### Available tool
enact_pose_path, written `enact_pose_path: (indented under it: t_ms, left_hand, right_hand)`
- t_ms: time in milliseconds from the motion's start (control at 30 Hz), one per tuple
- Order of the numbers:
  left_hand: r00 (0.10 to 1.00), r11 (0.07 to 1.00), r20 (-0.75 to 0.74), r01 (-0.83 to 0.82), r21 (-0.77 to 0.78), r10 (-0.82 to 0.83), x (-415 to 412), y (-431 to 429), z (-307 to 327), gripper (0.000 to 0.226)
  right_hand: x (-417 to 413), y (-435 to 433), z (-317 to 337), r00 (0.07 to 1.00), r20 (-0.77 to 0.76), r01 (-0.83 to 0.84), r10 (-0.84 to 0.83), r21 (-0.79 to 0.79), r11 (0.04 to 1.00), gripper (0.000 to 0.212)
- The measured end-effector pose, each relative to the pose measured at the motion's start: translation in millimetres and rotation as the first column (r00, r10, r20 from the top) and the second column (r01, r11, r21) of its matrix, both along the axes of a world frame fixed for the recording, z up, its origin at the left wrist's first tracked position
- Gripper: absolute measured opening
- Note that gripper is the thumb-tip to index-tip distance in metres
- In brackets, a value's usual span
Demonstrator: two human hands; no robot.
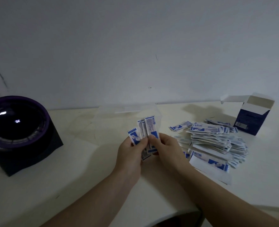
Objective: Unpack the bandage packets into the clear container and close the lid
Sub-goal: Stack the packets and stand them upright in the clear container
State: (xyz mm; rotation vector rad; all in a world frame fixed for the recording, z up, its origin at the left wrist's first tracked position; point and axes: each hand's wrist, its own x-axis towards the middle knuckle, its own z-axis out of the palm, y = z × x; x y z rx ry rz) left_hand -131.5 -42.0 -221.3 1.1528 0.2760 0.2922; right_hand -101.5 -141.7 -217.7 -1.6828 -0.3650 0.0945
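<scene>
A dark, purple-rimmed domed device sits on the white table, well left of the left hand, near the wall.

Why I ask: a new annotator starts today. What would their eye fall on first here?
First the left hand and right hand at centre, together holding a fan of blue-and-white bandage packets upright before the faint clear container. Next, the big pile of packets on the table to the right, with the opened blue box behind it. Far left sits a dark round device with a glossy top.
</scene>
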Motion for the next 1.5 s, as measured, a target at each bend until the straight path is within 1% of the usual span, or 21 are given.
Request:
enact_pose_path:
  t_ms: [167,233,300,400,433,500,600,733,867,933,1000,1133,1200,1267,1300,1333,1367,1400,1433,1467,1500]
  left_hand:
    - [0.998,0.987,0.0,0.063,-0.149,-0.063,0.1,-1.9,1.0,0.023]
    - [0.997,0.967,-0.02,0.07,-0.247,-0.077,0.6,-2.2,2.8,0.024]
    - [0.994,0.929,-0.021,0.094,-0.359,-0.109,0.7,-1.1,6.9,0.03]
    - [0.994,0.898,-0.026,0.089,-0.43,-0.111,1.6,3.4,10.1,0.032]
    - [0.994,0.904,-0.03,0.083,-0.419,-0.106,1.9,5.0,9.9,0.031]
    - [0.994,0.935,-0.027,0.087,-0.343,-0.102,2.6,6.1,8.1,0.031]
    - [0.998,0.971,-0.016,0.057,-0.232,-0.062,2.7,4.9,6.1,0.028]
    - [1.0,0.981,-0.023,-0.01,-0.194,0.005,2.6,6.6,5.7,0.024]
    - [0.997,0.984,-0.021,-0.08,-0.159,0.078,1.4,8.1,7.2,0.019]
    - [0.995,0.984,-0.009,-0.1,-0.146,0.1,1.2,8.5,6.9,0.016]
    - [0.996,0.983,0.006,-0.082,-0.163,0.084,1.4,7.8,7.3,0.02]
    - [0.999,0.954,-0.033,0.0,-0.299,-0.01,3.5,5.8,10.0,0.033]
    - [1.0,0.96,-0.008,0.017,-0.28,-0.02,3.2,3.3,9.5,0.025]
    - [1.0,0.973,-0.001,0.015,-0.232,-0.016,1.2,0.0,8.2,0.017]
    - [1.0,0.976,-0.014,0.016,-0.218,-0.02,0.2,-1.2,7.7,0.018]
    - [0.999,0.975,-0.024,0.019,-0.222,-0.025,0.0,-1.2,7.0,0.019]
    - [0.999,0.97,-0.029,0.022,-0.242,-0.03,0.3,-0.5,7.5,0.02]
    - [0.999,0.961,-0.026,0.026,-0.275,-0.035,0.6,0.9,8.4,0.022]
    - [0.999,0.948,-0.015,0.028,-0.317,-0.035,1.1,2.2,9.5,0.024]
    - [1.0,0.934,-0.004,0.025,-0.357,-0.028,2.1,4.0,9.9,0.024]
    - [1.0,0.921,-0.002,0.018,-0.389,-0.02,2.1,4.8,10.2,0.024]
  right_hand:
    - [-2.7,3.0,-2.2,0.998,-0.052,0.036,-0.031,0.103,0.994,0.017]
    - [-1.9,4.6,-1.7,0.998,-0.052,0.046,-0.041,0.1,0.994,0.016]
    - [-0.7,5.8,-1.8,0.996,-0.047,0.074,-0.07,0.085,0.994,0.015]
    - [2.2,1.3,-1.5,0.99,-0.048,0.138,-0.134,0.101,0.985,0.015]
    - [2.3,-1.1,0.0,0.99,-0.044,0.141,-0.138,0.099,0.985,0.016]
    - [1.9,-4.8,2.8,0.994,-0.017,0.107,-0.107,0.068,0.992,0.022]
    - [0.5,-4.9,4.9,0.998,0.013,0.054,-0.054,-0.057,0.997,0.026]
    - [-1.7,2.2,-0.5,0.998,0.04,0.064,-0.058,-0.157,0.985,0.024]
    - [-4.4,5.4,-2.4,0.995,0.014,0.096,-0.095,-0.078,0.992,0.024]
    - [-4.9,7.4,-1.1,0.995,-0.003,0.096,-0.097,-0.066,0.993,0.025]
    - [-6.8,11.2,-1.4,0.996,0.032,0.082,-0.078,-0.147,0.986,0.024]
    - [-9.2,16.6,-4.5,0.989,0.129,0.105,-0.072,-0.276,0.955,0.02]
    - [-12.4,18.2,-6.2,0.976,0.218,0.101,-0.027,-0.335,0.937,0.021]
    - [-17.5,17.9,-6.6,0.932,0.354,0.11,0.074,-0.472,0.874,0.022]
    - [-19.4,17.2,-5.8,0.899,0.413,0.129,0.145,-0.566,0.814,0.026]
    - [-19.3,15.1,-2.9,0.872,0.445,0.151,0.204,-0.642,0.752,0.03]
    - [-17.3,11.8,3.8,0.856,0.461,0.17,0.233,-0.677,0.716,0.033]
    - [-12.1,6.6,12.7,0.852,0.475,0.183,0.221,-0.664,0.725,0.034]
    - [-4.1,-1.1,23.6,0.863,0.474,0.19,0.173,-0.623,0.759,0.033]
    - [6.9,-10.0,35.0,0.87,0.482,0.219,0.101,-0.562,0.797,0.029]
    - [21.0,-20.4,45.1,0.867,0.496,0.265,0.033,-0.517,0.814,0.024]
